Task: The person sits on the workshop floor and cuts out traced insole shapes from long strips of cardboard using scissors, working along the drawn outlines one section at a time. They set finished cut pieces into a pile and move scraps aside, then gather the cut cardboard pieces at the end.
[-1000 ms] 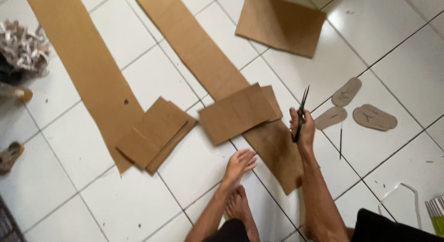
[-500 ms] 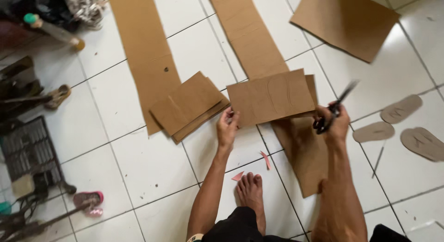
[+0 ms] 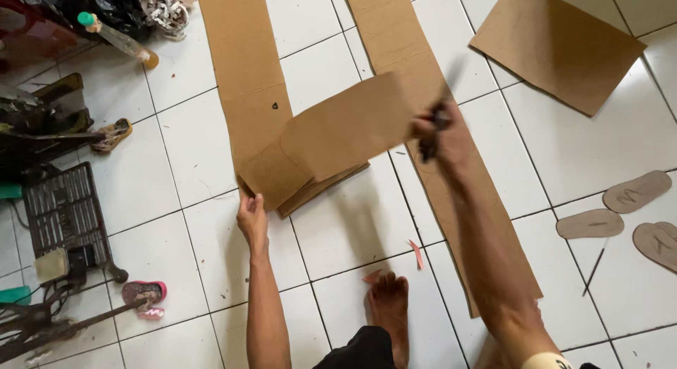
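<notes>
- The left hand [image 3: 252, 217] reaches out over the white tiled floor [image 3: 183, 136] and touches the near corner of a stack of cardboard pieces [image 3: 282, 178]; its fingers curl lightly at the stack's edge, though whether they pinch it I cannot tell.
- The right hand [image 3: 441, 132] is blurred; its fingers are closed around dark scissors [image 3: 431, 140], just beside the right end of a flat cardboard piece [image 3: 349, 125].
- That flat piece lies slanted over the stack, its right edge touching or very near the right hand.
- Two long cardboard strips run away from the person: one [image 3: 236, 51] under the stack, the other [image 3: 402, 44] passing under the right hand and forearm.
- A larger cardboard sheet [image 3: 557, 48] lies well apart at the upper right.
- Three sole-shaped cutouts [image 3: 638, 192] lie at the right, with a thin stick [image 3: 594, 268] near them.
- A bare foot [image 3: 388, 312] rests on the tiles between the arms, small pink scraps [image 3: 417, 255] just beside it.
- A metal rack [image 3: 63, 214], a plastic bottle [image 3: 116, 39] and a pink sandal [image 3: 144, 295] sit at the left.
</notes>
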`<act>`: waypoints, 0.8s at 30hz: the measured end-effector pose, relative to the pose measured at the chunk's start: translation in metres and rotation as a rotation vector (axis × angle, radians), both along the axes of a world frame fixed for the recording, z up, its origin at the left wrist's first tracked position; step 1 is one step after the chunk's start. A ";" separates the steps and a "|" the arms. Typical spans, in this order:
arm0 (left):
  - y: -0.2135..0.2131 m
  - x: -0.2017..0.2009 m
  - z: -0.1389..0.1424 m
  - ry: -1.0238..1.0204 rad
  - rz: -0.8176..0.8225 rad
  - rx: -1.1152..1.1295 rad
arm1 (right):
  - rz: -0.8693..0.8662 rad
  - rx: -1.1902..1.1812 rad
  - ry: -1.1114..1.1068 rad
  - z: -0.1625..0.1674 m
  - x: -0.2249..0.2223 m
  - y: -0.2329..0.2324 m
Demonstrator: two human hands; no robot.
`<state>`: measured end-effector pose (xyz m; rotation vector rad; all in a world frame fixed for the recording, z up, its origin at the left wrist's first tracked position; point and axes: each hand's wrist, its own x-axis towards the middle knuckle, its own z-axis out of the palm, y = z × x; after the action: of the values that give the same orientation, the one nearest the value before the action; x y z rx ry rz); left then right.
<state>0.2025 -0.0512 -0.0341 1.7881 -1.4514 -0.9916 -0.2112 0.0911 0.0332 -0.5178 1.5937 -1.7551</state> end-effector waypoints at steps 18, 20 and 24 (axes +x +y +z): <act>0.028 -0.040 -0.013 -0.408 -0.180 -0.253 | -0.178 0.452 0.588 -0.048 -0.032 0.030; 0.053 -0.054 -0.001 -0.375 -0.197 -0.504 | -0.370 0.521 0.695 -0.042 -0.110 0.058; 0.085 -0.108 0.012 -0.164 -0.313 -0.111 | -0.645 0.987 0.790 -0.024 -0.224 0.110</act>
<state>0.0948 0.0333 -0.0220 1.6245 -1.8933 -0.9091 -0.4351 0.2011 0.0095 -0.1858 3.1530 -0.8747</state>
